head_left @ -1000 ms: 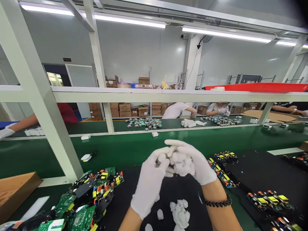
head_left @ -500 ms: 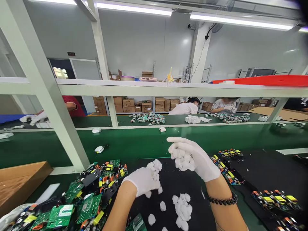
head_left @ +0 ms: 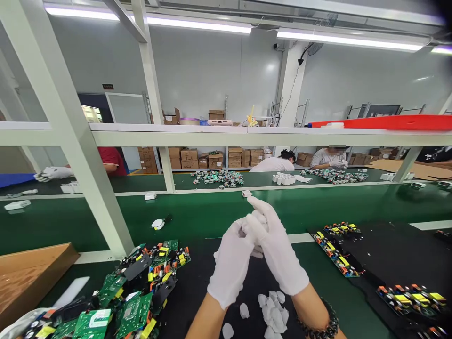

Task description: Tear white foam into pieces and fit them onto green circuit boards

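My left hand (head_left: 233, 263), in a white glove, is closed and pressed against my right hand above the black mat (head_left: 197, 282). Fingers of my gloved right hand (head_left: 280, 256) curl over the left fingers, while its index finger points forward. Small white crumpled pieces (head_left: 257, 253) show between and below the two hands, mostly hidden by the gloves. A pile of similar white pieces (head_left: 273, 313) lies on the mat beneath my right wrist. Two single ones, a loose white piece (head_left: 244, 310) and another loose piece (head_left: 228, 330), lie left of it.
Circuit boards (head_left: 130, 301) are heaped at left beside a cardboard box (head_left: 38, 278). More boards (head_left: 335, 254) stand in rows at right. White housings, including a near one (head_left: 246, 193), sit on the green conveyor (head_left: 205, 212). A frame post (head_left: 83, 155) rises at left; co-workers sit across.
My hands were apart, each holding white pieces; now they are together in front of me. The right hand has come left and the left hand has moved right and forward. The view has tilted slightly.
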Action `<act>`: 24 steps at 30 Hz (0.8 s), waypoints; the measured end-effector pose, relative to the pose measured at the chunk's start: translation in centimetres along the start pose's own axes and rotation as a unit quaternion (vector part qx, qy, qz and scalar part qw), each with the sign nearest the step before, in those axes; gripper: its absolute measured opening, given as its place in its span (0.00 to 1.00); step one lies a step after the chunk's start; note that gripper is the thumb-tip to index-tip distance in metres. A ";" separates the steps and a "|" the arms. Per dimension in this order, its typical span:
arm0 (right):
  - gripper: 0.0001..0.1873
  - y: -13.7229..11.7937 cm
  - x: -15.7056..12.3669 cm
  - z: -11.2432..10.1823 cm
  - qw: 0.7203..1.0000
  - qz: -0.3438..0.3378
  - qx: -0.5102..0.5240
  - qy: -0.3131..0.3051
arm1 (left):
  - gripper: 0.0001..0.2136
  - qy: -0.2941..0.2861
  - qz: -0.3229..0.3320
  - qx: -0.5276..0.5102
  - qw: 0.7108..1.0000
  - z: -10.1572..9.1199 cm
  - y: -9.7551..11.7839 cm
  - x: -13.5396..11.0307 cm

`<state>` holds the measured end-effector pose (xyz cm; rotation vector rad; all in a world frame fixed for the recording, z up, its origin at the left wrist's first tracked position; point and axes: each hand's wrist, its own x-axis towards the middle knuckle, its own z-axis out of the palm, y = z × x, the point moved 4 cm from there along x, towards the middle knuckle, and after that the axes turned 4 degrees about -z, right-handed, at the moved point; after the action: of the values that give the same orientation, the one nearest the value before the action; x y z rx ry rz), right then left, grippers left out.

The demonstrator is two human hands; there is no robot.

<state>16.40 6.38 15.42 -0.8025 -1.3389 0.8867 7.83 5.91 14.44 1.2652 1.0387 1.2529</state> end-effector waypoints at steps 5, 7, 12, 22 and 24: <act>0.26 0.1 0.6 -0.6 0.998 -0.018 -0.057 -0.008 | 0.21 0.077 0.078 0.089 0.990 -1.7 1.4 -0.4; 0.24 0.4 0.8 -0.3 0.998 0.010 -0.010 -0.069 | 0.19 0.045 0.085 0.116 0.989 -1.7 1.6 -0.6; 0.22 0.2 0.6 -0.2 0.996 0.015 -0.011 -0.085 | 0.18 0.069 0.090 0.199 0.973 -2.7 2.2 -1.4; 0.21 -1.3 -0.2 -0.7 0.993 0.031 0.034 -0.113 | 0.15 0.033 0.058 0.169 0.983 -2.7 3.1 -1.7; 0.20 -1.4 -0.3 -0.6 0.988 0.049 0.066 -0.130 | 0.13 0.024 0.064 0.167 0.984 -2.8 3.3 -1.8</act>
<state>17.13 5.44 16.51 -0.6716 -1.4586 1.1771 4.62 4.07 17.35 1.5850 1.2564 1.2443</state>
